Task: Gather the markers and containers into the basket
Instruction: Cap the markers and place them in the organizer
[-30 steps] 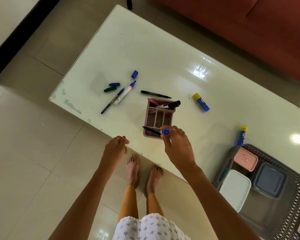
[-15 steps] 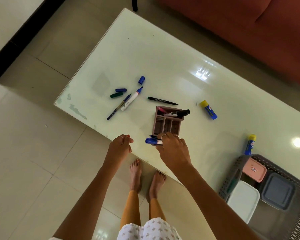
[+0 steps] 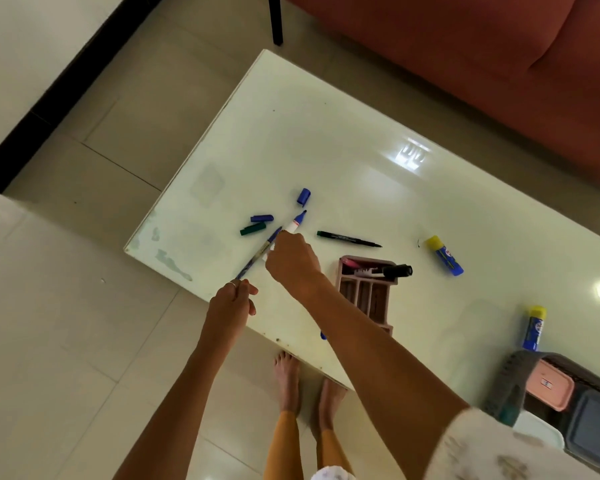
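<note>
My right hand (image 3: 293, 263) is stretched out over the white table (image 3: 326, 140), its fingers closed around the white marker with a blue tip (image 3: 297, 221). My left hand (image 3: 234, 299) is pinched shut at the table's near edge, right at the lower end of a thin blue pen (image 3: 258, 251); a grip on the pen cannot be made out. A pink organiser (image 3: 368, 296) holds a black marker (image 3: 395, 271). A black pen (image 3: 349, 239) lies beyond it. The grey basket (image 3: 503, 386) at bottom right holds pink (image 3: 548, 384), grey (image 3: 596, 424) and white (image 3: 537, 434) containers.
Two blue caps (image 3: 303, 196) (image 3: 262, 218) and a green cap (image 3: 253, 229) lie near the markers. Two blue glue sticks with yellow caps (image 3: 444, 254) (image 3: 534, 327) lie on the right. A red sofa (image 3: 499, 64) stands behind the table. My bare feet are under the table's near edge.
My right hand left the blue marker at the organiser's near end and swung left onto the white marker. My left hand moved forward to the thin pen's end.
</note>
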A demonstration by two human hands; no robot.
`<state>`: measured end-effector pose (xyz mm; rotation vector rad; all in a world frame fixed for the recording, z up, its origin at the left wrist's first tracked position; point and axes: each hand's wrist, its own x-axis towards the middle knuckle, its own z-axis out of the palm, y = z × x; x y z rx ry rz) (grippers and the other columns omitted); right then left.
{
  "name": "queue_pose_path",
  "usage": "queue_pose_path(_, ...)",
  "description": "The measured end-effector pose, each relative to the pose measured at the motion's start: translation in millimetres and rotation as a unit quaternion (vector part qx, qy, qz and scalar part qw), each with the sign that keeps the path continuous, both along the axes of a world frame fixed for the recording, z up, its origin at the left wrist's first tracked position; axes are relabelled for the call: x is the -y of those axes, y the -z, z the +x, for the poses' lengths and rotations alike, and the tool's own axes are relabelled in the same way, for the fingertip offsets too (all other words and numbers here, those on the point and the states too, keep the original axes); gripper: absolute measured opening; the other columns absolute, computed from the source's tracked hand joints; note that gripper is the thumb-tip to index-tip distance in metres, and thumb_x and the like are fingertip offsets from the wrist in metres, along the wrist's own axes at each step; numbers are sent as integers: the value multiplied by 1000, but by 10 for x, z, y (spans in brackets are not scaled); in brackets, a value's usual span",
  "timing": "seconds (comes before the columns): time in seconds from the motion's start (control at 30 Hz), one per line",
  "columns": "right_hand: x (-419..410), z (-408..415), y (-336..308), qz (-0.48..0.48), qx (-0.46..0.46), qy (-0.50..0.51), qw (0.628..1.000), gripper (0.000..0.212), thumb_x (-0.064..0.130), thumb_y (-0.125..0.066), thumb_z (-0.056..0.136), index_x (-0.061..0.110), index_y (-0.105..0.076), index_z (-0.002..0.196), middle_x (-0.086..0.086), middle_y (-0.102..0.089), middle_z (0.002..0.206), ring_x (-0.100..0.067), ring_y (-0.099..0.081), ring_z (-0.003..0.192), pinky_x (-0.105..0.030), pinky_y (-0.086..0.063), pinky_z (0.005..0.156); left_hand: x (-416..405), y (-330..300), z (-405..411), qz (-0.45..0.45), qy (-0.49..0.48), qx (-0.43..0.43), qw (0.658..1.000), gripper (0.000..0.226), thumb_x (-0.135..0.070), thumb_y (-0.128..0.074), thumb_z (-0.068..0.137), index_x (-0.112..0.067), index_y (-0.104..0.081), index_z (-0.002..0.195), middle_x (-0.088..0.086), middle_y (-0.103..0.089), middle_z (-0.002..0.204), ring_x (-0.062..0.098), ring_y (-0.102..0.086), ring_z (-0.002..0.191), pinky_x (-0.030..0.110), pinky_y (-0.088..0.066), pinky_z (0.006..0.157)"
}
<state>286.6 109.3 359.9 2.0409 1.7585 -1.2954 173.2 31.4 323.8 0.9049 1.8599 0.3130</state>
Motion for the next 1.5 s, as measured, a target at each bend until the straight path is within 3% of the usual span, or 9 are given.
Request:
queue_pose_path(0.27, -273, -11, 542, -39, 106, 75, 991, 26, 12, -44, 96, 8, -57, 117, -9, -63, 110, -25, -63, 99, -30, -45, 68, -324, 84, -245, 24, -29, 21, 999, 33, -22, -35, 101, -16, -60, 80, 3, -56, 59, 12, -41, 49, 27, -31, 50)
queue_pose_path(0.5, -366, 5, 585, -48, 66, 163, 983, 28, 14, -37, 97, 5, -58, 113, -12, -64, 109, -26, -63, 95, -30, -42, 65, -740, 147, -187, 41, 4, 0, 999, 29, -20, -37, 100, -6, -62, 94, 3, -57, 61, 12, -48, 51, 24, -35, 51)
queue_pose_path(0.63, -189, 118, 398, -65, 18, 179, 982, 26, 12, -38, 96, 0, -57, 110, -18, -59, 114, -32, -61, 100, -35, -50, 76, -1165, 124, 104, 93, 84, -49, 991, 25, -21, -46, 97, -3, -60, 108, 6, -64, 86, 17, -60, 74, 23, -44, 69)
queue_pose_path(0.77, 37, 212, 248, -50, -38, 301, 951, 23, 26, -43, 91, 14, -49, 73, -14, -67, 88, -27, -68, 74, -41, -59, 70, -1556, 182, 528, 176, 179, -102, 963, 24, -22, -55, 93, -9, -57, 114, 9, -65, 108, 22, -64, 98, 21, -45, 77)
queue_pose_path(0.93, 218, 397, 69, -51, -79, 313, 945, 24, 33, -44, 93, 10, -53, 89, -14, -64, 91, -29, -68, 78, -42, -59, 74, -1806, 402, 952, 193, 309, -184, 913, 44, -22, -57, 92, -13, -45, 134, 12, -51, 127, 25, -54, 114, 35, -53, 90)
queue_pose_path(1.07, 261, 560, -17, -37, -89, 285, 954, 26, 35, -42, 94, 11, -51, 95, -13, -65, 91, -27, -68, 79, -41, -59, 75, -1828, 554, 1007, 149, 382, -193, 891, 36, -5, -52, 91, -6, -47, 127, 16, -50, 124, 30, -53, 114, 35, -48, 91)
queue_pose_path(1.23, 297, 759, -155, 6, -108, 286, 952, 25, 33, -41, 95, 10, -48, 99, -13, -65, 92, -28, -66, 81, -43, -56, 77, -1799, 560, 900, 99, 274, -137, 947, 28, -10, -68, 83, -1, -59, 109, 17, -64, 111, 29, -61, 103, 29, -46, 85)
queue_pose_path(1.4, 398, 975, -330, 36, -127, 280, 951, 21, 31, -43, 97, 11, -46, 92, -4, -57, 74, -19, -56, 66, -24, -45, 56, -1521, 452, 766, 60, 153, -99, 981, 26, -16, -68, 85, -2, -64, 107, 14, -68, 108, 25, -63, 101, 26, -45, 83)
queue_pose_path(1.5, 532, 1062, -391, 51, -130, 271, 952, 24, 30, -44, 96, 9, -47, 85, -4, -55, 68, -20, -54, 60, -24, -42, 52, -1303, 274, 742, 60, 10, 33, 998, 22, -10, -64, 87, 0, -64, 107, 12, -68, 96, 21, -61, 91, 26, -50, 83)
